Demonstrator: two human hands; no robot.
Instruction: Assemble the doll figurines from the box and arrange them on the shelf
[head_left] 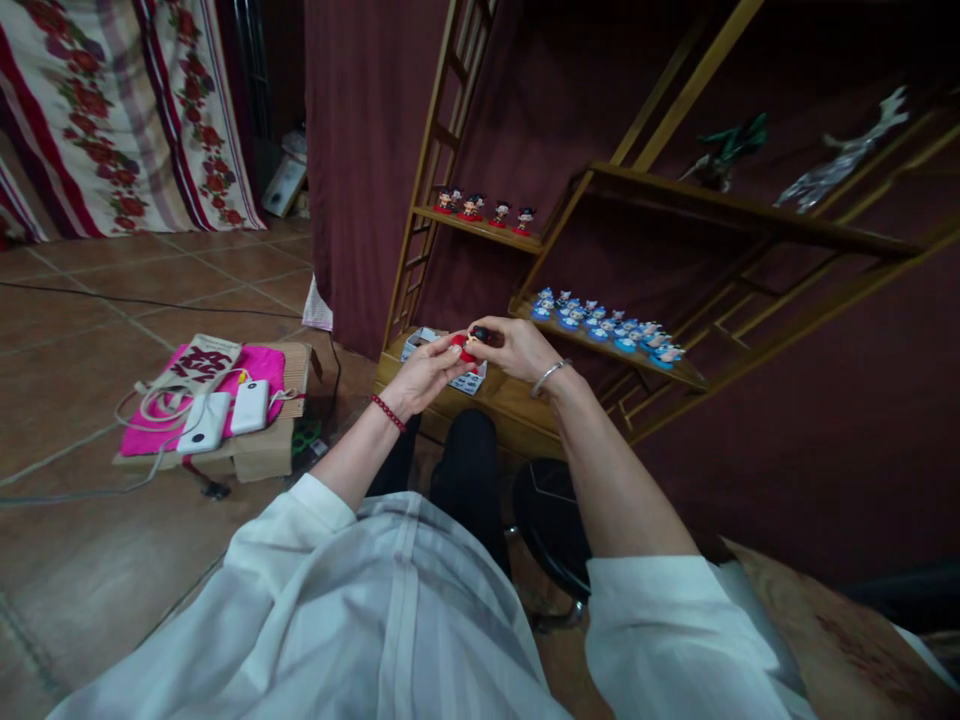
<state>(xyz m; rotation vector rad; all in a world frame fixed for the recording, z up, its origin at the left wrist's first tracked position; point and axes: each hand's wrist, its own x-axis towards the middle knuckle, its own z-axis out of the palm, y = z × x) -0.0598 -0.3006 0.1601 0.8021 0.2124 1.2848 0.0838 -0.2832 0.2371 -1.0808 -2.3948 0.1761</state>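
Observation:
A small figurine (474, 343) with a dark head and a red base is held between my two hands, in front of the shelf. My left hand (426, 378) pinches its red base from the left. From the right, the fingers of my right hand (519, 348) close around its upper part, so much of it is covered. Below and behind my hands, a grey-white box (469, 381) with printing is partly hidden. Similar red-based figurines (501, 212) stand in a row on the small upper shelf (480, 229) just beyond.
Several blue figurines (600, 322) fill a lower shelf at right. Higher up stand a green sculpture (724, 150) and a silvery one (844, 155). A black stool (553, 520) is by my legs. Power banks (204, 422) and cables lie on a pink cloth (264, 370) over a cardboard box.

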